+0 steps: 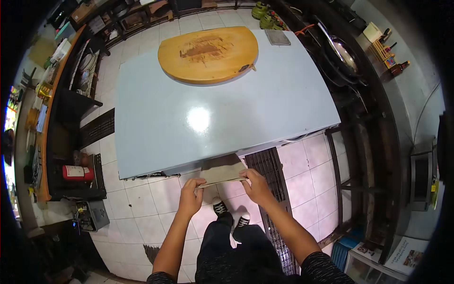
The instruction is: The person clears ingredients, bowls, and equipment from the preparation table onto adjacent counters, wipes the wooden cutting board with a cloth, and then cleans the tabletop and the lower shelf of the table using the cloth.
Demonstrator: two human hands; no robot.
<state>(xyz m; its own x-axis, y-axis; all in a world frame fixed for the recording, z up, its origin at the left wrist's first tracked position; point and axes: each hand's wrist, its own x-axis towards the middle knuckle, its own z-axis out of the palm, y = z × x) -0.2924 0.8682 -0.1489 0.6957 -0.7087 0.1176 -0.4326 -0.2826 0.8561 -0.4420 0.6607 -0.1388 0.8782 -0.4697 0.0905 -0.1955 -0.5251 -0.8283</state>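
An olive-brown cloth (221, 171) is stretched between my two hands just in front of the near edge of the pale grey tabletop (265, 109). My left hand (191, 195) pinches its left corner, thumb against fingers. At the opposite corner my right hand (256, 185) grips the cloth in the same way. The cloth's far part reaches up to the table edge; whether it touches there I cannot tell. Toward the table's far side lies a large wooden chopping board (208, 57) with a dark, worn middle.
A folded grey cloth (277, 37) lies at the table's far right corner. Along the right stands a dark counter with a wok (344, 56). On the left are shelves and a red cylinder (77, 173). A drain grate (266, 177) crosses the tiled floor right of my feet.
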